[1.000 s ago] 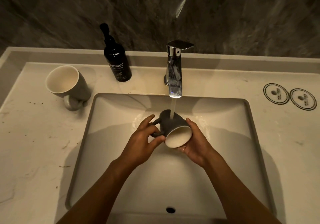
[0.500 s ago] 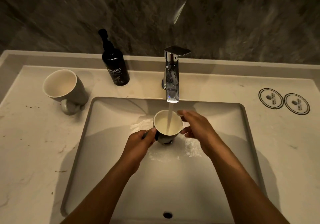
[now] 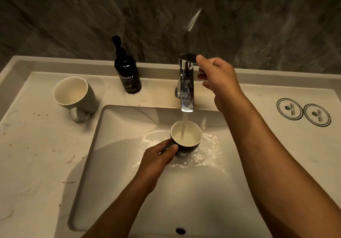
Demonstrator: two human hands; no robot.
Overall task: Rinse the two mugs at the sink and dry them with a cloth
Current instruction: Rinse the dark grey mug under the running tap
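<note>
Chrome faucet (image 3: 186,82) served as the reference point. Directly below its spout, the dark mug (image 3: 186,138) stood upright in the sink (image 3: 114,164), with the water stream (image 3: 184,125) falling into it. The left hand (image 3: 158,161) gripped the mug's handle, fingers curled. The right hand (image 3: 218,82) touched the faucet lever, fingers bent. Left of the faucet stood 1 soap bottle (image 3: 127,71); farther left lay the grey mug (image 3: 75,97), tilted on its side on the counter (image 3: 36,154).
</note>
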